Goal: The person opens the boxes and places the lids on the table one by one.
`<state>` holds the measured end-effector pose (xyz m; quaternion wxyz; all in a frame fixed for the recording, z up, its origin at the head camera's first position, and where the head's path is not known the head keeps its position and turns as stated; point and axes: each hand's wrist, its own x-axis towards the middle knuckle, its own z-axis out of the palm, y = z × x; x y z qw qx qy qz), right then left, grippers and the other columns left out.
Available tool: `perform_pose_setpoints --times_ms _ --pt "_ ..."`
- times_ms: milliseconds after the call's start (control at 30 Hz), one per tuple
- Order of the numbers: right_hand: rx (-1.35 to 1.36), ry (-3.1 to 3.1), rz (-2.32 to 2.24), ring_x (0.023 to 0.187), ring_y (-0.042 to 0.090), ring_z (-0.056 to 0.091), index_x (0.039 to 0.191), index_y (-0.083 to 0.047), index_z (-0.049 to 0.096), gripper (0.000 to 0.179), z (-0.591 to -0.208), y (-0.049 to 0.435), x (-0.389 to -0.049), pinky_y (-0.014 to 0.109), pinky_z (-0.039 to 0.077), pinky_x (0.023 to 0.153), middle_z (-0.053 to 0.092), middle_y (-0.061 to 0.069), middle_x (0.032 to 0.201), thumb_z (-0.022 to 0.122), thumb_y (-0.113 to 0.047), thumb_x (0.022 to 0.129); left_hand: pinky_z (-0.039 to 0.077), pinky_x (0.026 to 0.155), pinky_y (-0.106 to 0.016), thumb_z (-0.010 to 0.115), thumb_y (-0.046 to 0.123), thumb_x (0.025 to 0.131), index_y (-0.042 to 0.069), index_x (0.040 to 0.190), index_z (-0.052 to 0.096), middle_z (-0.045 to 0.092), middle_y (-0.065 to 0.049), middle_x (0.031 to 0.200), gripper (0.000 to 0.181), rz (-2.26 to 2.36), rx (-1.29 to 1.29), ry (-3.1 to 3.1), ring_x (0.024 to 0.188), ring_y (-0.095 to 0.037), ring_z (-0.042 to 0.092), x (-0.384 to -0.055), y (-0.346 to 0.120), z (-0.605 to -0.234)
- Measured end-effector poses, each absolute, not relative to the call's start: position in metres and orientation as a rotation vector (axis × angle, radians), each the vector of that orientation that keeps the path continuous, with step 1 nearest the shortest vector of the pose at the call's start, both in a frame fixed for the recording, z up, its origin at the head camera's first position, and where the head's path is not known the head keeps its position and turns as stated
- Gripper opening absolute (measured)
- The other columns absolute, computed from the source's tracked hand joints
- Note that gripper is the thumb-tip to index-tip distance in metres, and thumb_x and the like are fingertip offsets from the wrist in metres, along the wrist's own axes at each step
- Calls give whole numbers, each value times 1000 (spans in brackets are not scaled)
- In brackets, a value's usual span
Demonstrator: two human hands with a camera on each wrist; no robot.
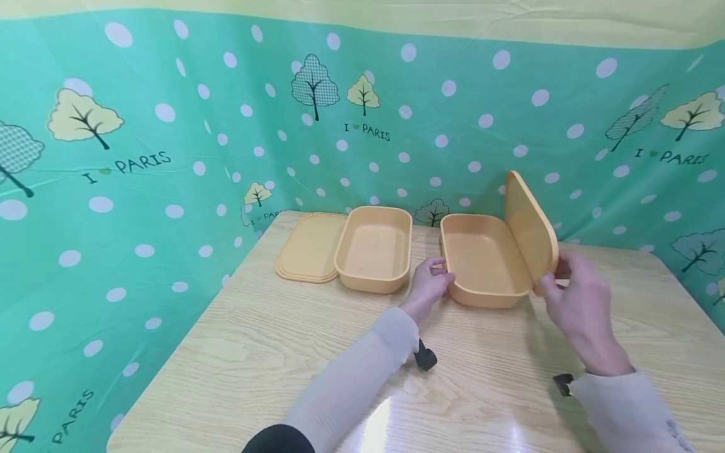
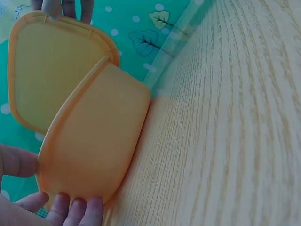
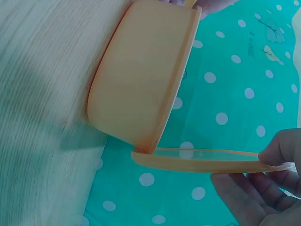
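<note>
On the right side of the table sits a pale orange plastic food container (image 1: 481, 255), its hollow facing up. My left hand (image 1: 427, 283) holds its left wall, thumb at the rim and fingertips against the outside (image 2: 75, 212). A matching lid (image 1: 529, 226) stands nearly upright along the container's right rim. My right hand (image 1: 583, 302) pinches this lid near its front corner, with the thumb on one face and fingers on the other. In the right wrist view the lid (image 3: 202, 165) meets the container's rim (image 3: 153, 141) at one edge.
Left of the held container stands a second uncovered container (image 1: 376, 248) of the same colour. Its right wall is close to my left hand. Another flat lid (image 1: 311, 245) lies beside it, farther left. A green patterned curtain (image 1: 362, 163) hangs behind the wooden table (image 1: 272, 352).
</note>
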<state>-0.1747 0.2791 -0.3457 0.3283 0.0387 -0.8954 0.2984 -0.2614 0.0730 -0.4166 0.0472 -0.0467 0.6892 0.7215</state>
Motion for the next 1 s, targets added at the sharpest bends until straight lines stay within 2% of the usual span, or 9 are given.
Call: perform_pose_setpoints --times_ms 167,367,600,733,833,1000 --pt "62 -2323 815 86 31 60 113 8 58 30 -346 284 -174 -3 33 64 63 22 97 56 0 83 54 71 -37 69 0 79 13 124 60 59 -5 90 47 2214 -137 2100 74 -15 58 -261 73 -417" --pt "25 -2264 845 79 2 51 110 6 60 29 -349 290 -175 -3 35 63 65 19 94 56 0 82 53 68 -34 69 0 79 12 125 59 58 -6 91 49 2217 -132 2102 74 -16 57 -261 73 -416" --pt "-59 -2291 890 77 0 50 114 3 59 32 -350 297 -174 6 36 63 63 16 97 57 -4 83 54 69 -35 69 0 80 12 126 59 58 -6 91 49 2207 -128 2108 74 -15 57 -259 72 -413" --pt "-107 -2303 917 75 -11 44 116 3 58 33 -349 300 -173 13 34 70 63 14 96 56 -6 84 54 71 -37 69 1 80 12 126 59 58 -5 91 48 2204 -131 2110 74 -15 57 -258 72 -413" --pt "-160 -2324 938 75 -11 45 118 2 57 34 -347 303 -172 17 32 73 61 8 95 56 -8 86 54 72 -38 69 1 80 13 126 59 58 -4 90 48 2207 -132 2109 74 -15 57 -258 72 -413" --pt "-247 -2383 995 77 -8 46 124 0 52 38 -347 311 -172 19 34 72 58 6 98 54 -13 88 54 73 -39 69 0 80 13 126 59 57 -4 89 48 2218 -132 2102 74 -15 57 -259 73 -414"
